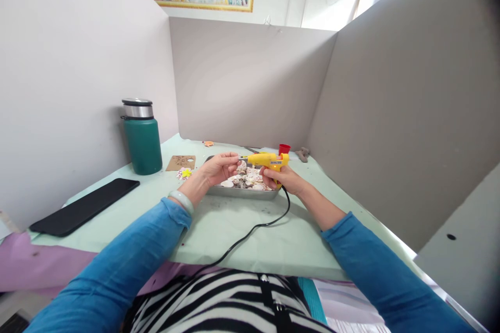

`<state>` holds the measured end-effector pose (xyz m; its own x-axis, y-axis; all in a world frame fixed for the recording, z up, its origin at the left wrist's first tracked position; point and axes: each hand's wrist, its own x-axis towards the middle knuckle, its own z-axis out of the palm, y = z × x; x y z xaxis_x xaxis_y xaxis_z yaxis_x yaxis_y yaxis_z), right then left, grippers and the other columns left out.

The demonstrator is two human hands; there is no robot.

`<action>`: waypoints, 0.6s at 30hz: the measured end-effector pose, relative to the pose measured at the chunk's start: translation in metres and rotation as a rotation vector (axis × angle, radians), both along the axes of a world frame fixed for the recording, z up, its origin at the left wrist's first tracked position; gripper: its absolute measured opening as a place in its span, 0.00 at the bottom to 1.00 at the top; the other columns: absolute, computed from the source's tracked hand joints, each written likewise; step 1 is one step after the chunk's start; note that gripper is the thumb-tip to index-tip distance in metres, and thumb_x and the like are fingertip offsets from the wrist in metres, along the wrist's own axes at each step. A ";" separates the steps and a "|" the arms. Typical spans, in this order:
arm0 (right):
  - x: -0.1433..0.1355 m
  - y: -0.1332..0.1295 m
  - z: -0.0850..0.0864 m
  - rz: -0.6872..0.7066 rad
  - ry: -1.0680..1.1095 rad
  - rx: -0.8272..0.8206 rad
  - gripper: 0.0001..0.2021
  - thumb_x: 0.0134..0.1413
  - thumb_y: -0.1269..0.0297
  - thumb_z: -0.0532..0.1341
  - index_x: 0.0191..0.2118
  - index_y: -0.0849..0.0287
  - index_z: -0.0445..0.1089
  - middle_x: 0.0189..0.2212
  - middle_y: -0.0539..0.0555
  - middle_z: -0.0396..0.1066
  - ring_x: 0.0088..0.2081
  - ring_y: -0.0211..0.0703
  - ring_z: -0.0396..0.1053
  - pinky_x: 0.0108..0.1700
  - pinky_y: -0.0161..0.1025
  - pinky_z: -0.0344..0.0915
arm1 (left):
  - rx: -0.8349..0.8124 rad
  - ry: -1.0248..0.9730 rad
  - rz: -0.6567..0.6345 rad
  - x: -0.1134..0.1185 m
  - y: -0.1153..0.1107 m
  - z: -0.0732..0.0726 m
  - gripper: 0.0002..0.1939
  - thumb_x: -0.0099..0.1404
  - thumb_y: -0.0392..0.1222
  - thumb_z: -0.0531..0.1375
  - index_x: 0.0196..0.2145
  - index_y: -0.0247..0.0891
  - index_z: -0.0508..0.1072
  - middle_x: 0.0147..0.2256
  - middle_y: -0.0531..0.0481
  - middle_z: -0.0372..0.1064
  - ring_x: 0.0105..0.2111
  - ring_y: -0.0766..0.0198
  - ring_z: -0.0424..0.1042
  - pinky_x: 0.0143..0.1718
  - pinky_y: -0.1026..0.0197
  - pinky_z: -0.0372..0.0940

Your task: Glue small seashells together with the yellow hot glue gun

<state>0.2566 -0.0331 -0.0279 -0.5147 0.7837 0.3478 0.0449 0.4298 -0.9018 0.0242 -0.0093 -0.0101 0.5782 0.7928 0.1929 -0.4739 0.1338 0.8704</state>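
Observation:
A yellow glue gun [265, 159] with a black cord is gripped by its handle in my right hand [287, 178], its nozzle pointing left. My left hand [222, 167] is pinched at the nozzle's tip; what its fingers hold there is too small to name. Below both hands a metal tray [242, 193] holds many shells [252, 179]. A small flower-like piece with a yellow centre [186, 173] lies left of the tray, by my left wrist.
At the left stand a green bottle [142, 145] and a black flat case [88, 205]. A brown card [181, 163], an orange piece [209, 143], a red cup [284, 149] and a grey-brown object [302, 154] lie farther back. Grey partitions [250, 78] surround the table.

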 end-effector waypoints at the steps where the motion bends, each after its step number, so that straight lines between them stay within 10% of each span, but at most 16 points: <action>1: 0.000 0.000 0.000 0.002 0.004 0.002 0.12 0.51 0.56 0.61 0.31 0.62 0.66 0.18 0.47 0.66 0.16 0.30 0.56 0.20 0.32 0.55 | 0.003 0.004 -0.007 0.000 0.000 0.000 0.05 0.53 0.28 0.63 0.28 0.31 0.70 0.22 0.52 0.67 0.15 0.76 0.60 0.22 0.69 0.64; 18: 0.000 0.001 0.000 -0.039 0.033 0.001 0.14 0.50 0.54 0.62 0.33 0.61 0.66 0.18 0.47 0.66 0.15 0.30 0.56 0.19 0.32 0.55 | 0.036 0.027 -0.017 0.002 -0.001 -0.001 0.05 0.53 0.29 0.63 0.27 0.31 0.69 0.21 0.53 0.66 0.15 0.76 0.59 0.21 0.68 0.63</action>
